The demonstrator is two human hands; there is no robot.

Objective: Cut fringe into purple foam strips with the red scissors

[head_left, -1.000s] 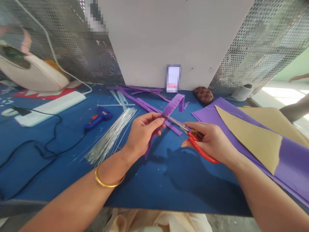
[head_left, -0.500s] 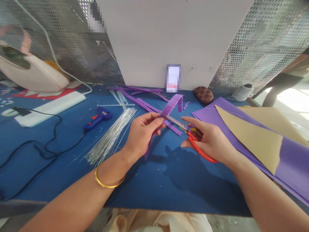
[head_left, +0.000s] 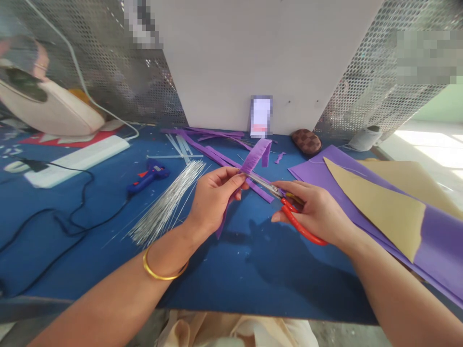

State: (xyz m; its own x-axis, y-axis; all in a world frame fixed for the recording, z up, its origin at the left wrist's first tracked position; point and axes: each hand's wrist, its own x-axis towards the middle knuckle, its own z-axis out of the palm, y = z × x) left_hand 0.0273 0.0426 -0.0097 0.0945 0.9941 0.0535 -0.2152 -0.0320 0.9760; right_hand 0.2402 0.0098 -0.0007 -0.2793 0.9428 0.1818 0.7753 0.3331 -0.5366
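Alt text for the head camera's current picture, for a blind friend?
The left hand pinches a purple strip while the right hand holds red-handled scissors to it, above a blue table bearing silvery wires and a blue glue gun.

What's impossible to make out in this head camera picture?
All in the head view:
Flat purple strip: middle hidden by the left hand.
Red-handled metal scissors: upper handle partly hidden by the right hand.
Upright rectangular phone: screen contents pixelated.
White curved object with pink strap: cut off by the left edge.
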